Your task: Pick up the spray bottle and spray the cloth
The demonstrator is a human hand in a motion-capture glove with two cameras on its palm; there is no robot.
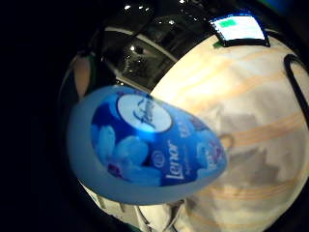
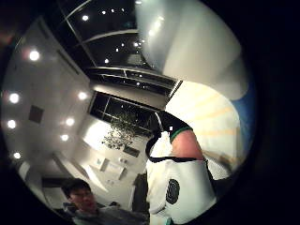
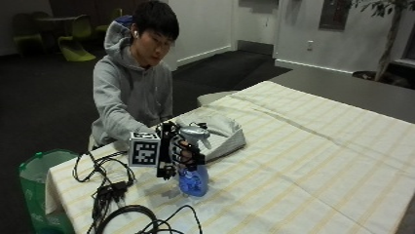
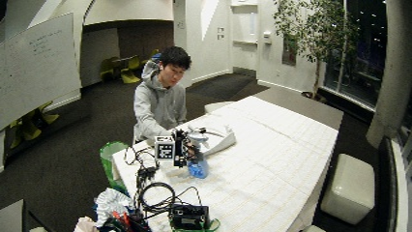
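The gloved right hand (image 3: 180,151) is wrapped around the neck of the spray bottle (image 3: 193,168), fingers curled just under its grey trigger head. The blue body of the bottle hangs below the hand, and its base looks to be just at the striped tablecloth (image 3: 311,161); whether it touches cannot be told. From the little-finger side of the palm the bottle's blue flowered label (image 1: 145,145) fills much of the view, close against the palm, with the tablecloth behind it. To the left of the hand, cables (image 3: 103,185) lie tangled on the table, and a green bin (image 3: 39,185) stands beyond the table's edge. To the right and just behind the hand lies the folded pale cloth (image 3: 220,132), near the bottle's nozzle but apart from it
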